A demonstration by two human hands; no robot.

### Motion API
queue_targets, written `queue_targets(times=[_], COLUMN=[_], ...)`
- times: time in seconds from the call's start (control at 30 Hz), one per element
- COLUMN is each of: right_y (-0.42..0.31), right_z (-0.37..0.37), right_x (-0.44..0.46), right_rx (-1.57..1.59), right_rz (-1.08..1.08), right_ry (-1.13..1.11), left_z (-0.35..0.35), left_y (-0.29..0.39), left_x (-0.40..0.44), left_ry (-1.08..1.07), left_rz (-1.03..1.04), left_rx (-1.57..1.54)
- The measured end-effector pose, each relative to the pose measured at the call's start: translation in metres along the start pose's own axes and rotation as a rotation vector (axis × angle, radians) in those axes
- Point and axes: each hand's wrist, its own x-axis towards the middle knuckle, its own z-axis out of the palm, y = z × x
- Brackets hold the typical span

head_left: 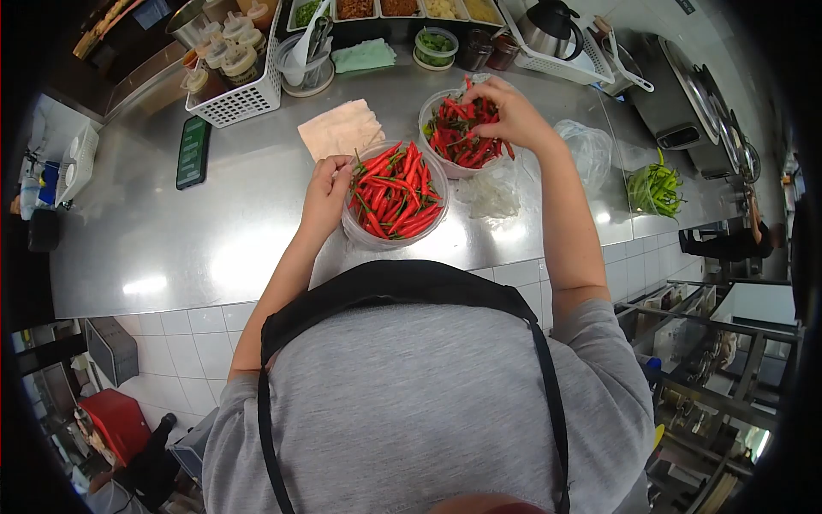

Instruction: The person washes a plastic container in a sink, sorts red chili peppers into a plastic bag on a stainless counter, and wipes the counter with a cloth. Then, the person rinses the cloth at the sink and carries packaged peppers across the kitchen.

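Two round plastic tubs of red chillies stand on the steel counter. The near tub (349, 224) is heaped with glossy red chillies (396, 193) with green stems. My left hand (328, 190) is at its left rim, fingers bent and pressed together; what they pinch, if anything, is too small to make out. The far tub (462, 171) stands behind and to the right, holding darker red chillies (462, 141). Over its right side reaches my right hand (512, 118), thumb and forefinger spread apart among the chillies.
A peach cloth (342, 127) and a phone (193, 152) lie left of the tubs. Crumpled plastic (495, 195) and a clear bag (584, 152) lie to the right, with green chillies (656, 188) beyond. A white basket of bottles (240, 104) stands at the back left.
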Motion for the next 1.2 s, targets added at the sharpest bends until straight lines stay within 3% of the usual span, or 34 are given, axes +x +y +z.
queue_targets(times=[0.23, 0.33, 0.4, 0.5, 0.6, 0.67, 0.83, 0.93, 1.0, 1.03, 1.1, 1.2], right_y=[-0.054, -0.088, -0.107, -0.106, -0.113, -0.117, -0.12, -0.11, -0.091, -0.079, -0.053, -0.044], right_z=[-0.026, -0.007, 0.018, 0.069, 0.081, 0.073, 0.043, 0.022, 0.019, 0.019, 0.032, 0.074], right_x=[0.005, 0.007, 0.006, 0.003, -0.006, -0.011, -0.021, -0.033, -0.047, -0.057, -0.075, -0.091], right_rx=[0.07, 0.216, 0.378, 0.133, -0.082, -0.071, -0.015, 0.102, 0.224, 0.226, 0.314, 0.697], right_rz=[-0.09, -0.25, -0.143, -0.304, -0.29, -0.292, -0.365, -0.256, 0.005, 0.006, 0.469, 0.648], right_ry=[0.071, -0.045, -0.203, -0.244, -0.196, -0.209, -0.093, -0.002, 0.095, 0.095, -0.261, -0.286], left_z=[0.001, 0.002, 0.001, -0.002, -0.005, -0.01, -0.024, -0.019, -0.017, -0.016, -0.014, -0.011], left_y=[0.003, 0.003, 0.003, 0.003, 0.008, 0.022, 0.017, 0.027, 0.024, 0.022, 0.02, 0.02], left_x=[-0.001, -0.001, -0.001, -0.002, -0.009, -0.023, -0.046, -0.058, -0.062, -0.064, -0.065, -0.066], left_ry=[0.032, 0.04, 0.045, 0.001, 0.074, 0.196, 0.083, -0.017, -0.04, -0.066, -0.07, -0.045], left_rz=[0.011, 0.004, 0.022, 0.002, 0.001, -0.145, -0.268, -0.431, -0.485, -0.535, -0.538, -0.515], left_rx=[0.057, 0.05, 0.057, 0.091, 0.063, -0.092, -0.079, -0.26, -0.329, -0.399, -0.39, -0.46])
